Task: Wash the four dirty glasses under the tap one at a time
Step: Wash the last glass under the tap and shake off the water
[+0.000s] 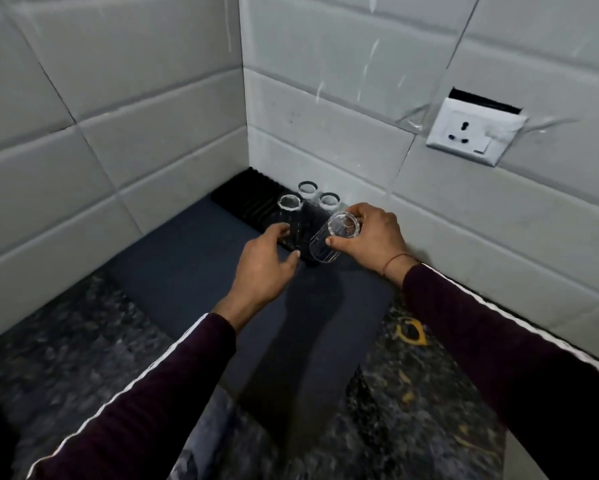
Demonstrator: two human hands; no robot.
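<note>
— Fingers of the right hand pinch a clear ribbed drinking glass near its base, tilted, mouth down. What about the other hand?

— Its left hand curls round a second clear upright glass on the black ridged drying rack. Two more clear glasses stand just beyond both hands, on the dark grey mat over the speckled counter.

— Which step?

— Likely setting down or picking up; no tap shows. Next calls for keeping one glass only.
</note>
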